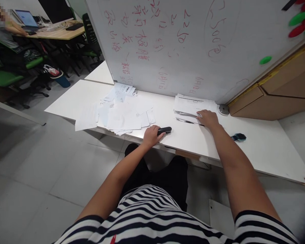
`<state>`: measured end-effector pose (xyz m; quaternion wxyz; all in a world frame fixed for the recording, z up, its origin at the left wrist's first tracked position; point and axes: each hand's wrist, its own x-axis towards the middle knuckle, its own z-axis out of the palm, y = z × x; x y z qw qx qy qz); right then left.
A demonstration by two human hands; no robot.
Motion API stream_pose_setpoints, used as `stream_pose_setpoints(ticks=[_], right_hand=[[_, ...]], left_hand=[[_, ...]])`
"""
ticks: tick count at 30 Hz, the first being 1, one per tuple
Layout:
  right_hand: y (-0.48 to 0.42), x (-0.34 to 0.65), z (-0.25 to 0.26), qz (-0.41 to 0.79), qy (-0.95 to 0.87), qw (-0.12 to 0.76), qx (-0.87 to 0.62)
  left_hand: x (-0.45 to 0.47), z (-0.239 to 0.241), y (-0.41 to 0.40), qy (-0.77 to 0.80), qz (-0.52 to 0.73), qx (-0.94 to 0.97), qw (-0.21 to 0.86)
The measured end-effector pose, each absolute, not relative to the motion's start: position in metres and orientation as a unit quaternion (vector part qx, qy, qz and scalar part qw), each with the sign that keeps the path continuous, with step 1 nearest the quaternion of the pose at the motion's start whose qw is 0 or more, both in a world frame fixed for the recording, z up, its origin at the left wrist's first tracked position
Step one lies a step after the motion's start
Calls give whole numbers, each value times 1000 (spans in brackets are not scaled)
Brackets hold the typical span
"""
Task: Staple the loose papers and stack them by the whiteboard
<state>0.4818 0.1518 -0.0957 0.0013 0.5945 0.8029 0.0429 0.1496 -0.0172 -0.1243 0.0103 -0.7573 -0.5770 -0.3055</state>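
My left hand [151,136] rests at the table's front edge, closed around a black stapler [165,130]. Over the right part of the table, my right hand [208,119] has its fingers bent at the near edge of a stack of printed papers [193,101]. It pinches a sheet there; the fingertips are partly hidden. Left of both hands lies a loose, spread-out heap of white papers [124,113], some with print or handwriting. A few of its sheets overhang the front edge.
A whiteboard [152,44] with red writing stands along the table's [66,98] back. A small grey device [223,109] and cardboard boxes [282,98] are at the right. A dark wristwatch [239,137] lies near my right forearm. Another person [5,34] sits far left by a laptop [27,18].
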Motion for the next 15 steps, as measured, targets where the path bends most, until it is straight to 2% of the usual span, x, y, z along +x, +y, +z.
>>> stream_pose_setpoints(ticks=[5, 11, 15], right_hand=[[158, 498, -94, 56, 788, 37, 613], [174, 506, -89, 6, 771, 43, 636], [180, 506, -82, 23, 771, 89, 630]], left_hand=[[149, -124, -17, -577, -303, -759, 15], [150, -126, -17, -577, -305, -758, 17], [150, -125, -17, -577, -308, -756, 11]])
